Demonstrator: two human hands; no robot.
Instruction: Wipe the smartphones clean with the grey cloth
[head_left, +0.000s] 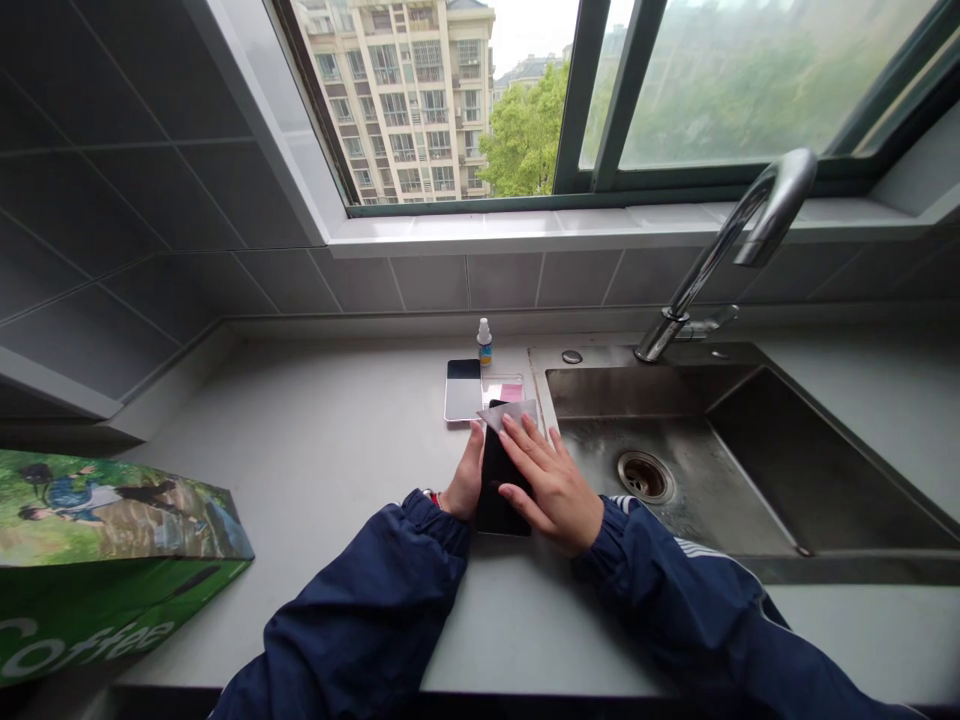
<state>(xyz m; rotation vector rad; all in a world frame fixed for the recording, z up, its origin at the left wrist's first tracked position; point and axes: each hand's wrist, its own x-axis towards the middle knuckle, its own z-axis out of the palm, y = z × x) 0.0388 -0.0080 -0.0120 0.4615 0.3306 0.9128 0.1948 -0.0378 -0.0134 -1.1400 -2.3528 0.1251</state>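
Observation:
A black smartphone [496, 508] lies on the counter in front of me, its dark face up. My left hand [463, 486] grips its left edge, thumb pointing forward along the side; the other fingers are mostly hidden. Over the phone's far end lies a thin grey cloth [491, 415]. My right hand [559, 492] presses this cloth down with its fingertips, thumb resting lower over the screen. Just beyond are a second phone-like slab [463, 398], half black and half pale, a clear case [493, 384] with a pink patch [512, 392], and a small white-capped bottle [484, 348].
A steel sink [592, 382] with a chrome faucet [705, 265] is set into the counter [330, 440] at the right. On the left stands a green printed bag [127, 560]. The tiled wall and window sill [525, 225] bound the back.

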